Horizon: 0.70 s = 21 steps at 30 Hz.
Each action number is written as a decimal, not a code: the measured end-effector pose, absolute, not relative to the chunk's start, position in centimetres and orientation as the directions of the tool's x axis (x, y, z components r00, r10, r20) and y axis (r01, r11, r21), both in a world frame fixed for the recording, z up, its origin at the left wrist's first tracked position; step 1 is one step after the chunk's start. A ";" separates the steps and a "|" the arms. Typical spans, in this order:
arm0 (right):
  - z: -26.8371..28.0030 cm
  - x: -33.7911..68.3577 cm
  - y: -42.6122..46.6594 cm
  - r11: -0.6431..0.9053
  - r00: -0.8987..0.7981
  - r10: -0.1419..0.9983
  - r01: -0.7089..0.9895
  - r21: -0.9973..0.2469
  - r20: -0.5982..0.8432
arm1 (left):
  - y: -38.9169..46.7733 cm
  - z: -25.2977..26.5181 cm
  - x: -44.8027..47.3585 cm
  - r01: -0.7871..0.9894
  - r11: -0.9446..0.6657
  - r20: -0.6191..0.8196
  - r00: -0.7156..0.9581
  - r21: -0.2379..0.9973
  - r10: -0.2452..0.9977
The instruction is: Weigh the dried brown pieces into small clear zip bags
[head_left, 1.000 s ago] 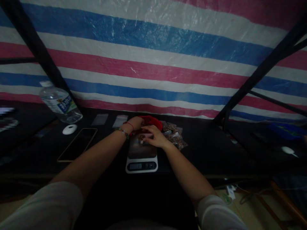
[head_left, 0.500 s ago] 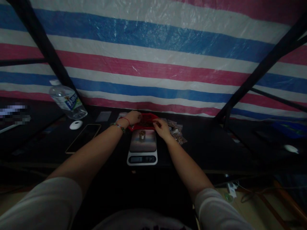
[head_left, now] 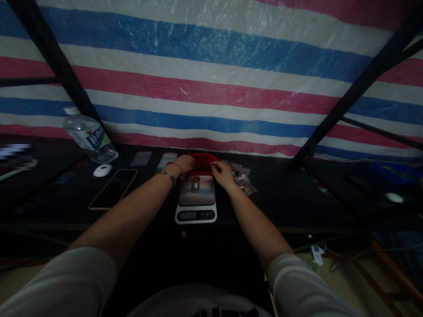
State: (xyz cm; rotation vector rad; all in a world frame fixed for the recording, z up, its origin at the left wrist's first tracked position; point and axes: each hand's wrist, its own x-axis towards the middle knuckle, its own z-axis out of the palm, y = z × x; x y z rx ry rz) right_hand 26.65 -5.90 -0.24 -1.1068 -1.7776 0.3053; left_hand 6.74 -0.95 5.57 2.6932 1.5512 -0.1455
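Red tray (head_left: 206, 156), holding small dark pieces too blurred to identify, sits on the black counter (head_left: 280, 193) just behind a white digital scale (head_left: 195, 215). The left hand (head_left: 185, 163), with a red cord (head_left: 178, 166) and a beaded bracelet (head_left: 168, 175) at its wrist, reaches over the tray's left end; its fingertips are hidden, so I cannot tell how its grip stands. The right hand (head_left: 224, 174) is at the tray's right end, thumb and fingers drawn close together; whether that grip pinches anything, I cannot tell.

A small metal cup (head_left: 195, 185) stands upright on the scale's platform, with brownish contents showing at its top. The scale's display is too dim to read. Filled clear bags (head_left: 245, 185) lie in a pile just beside the right hand. To the left are two flat bags (head_left: 141, 158), a smartphone (head_left: 114, 189), a white oval object (head_left: 102, 170) and a clear plastic bottle (head_left: 89, 137).
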 end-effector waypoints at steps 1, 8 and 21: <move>-0.3 26.6 -5.9 0.559 -0.103 0.785 0.542 -0.627 0.611 | -1.0 5.5 6.7 0.865 -0.502 -0.103 0.498 -0.021 0.861; -0.1 26.6 -5.9 0.555 -0.092 0.783 0.551 -0.623 0.615 | -0.4 5.3 7.0 0.856 -0.516 -0.122 0.511 -0.010 0.851; 0.1 26.2 -6.3 0.542 -0.120 0.809 0.533 -0.650 0.576 | 1.4 4.8 9.0 0.832 -0.554 -0.243 0.542 0.023 0.804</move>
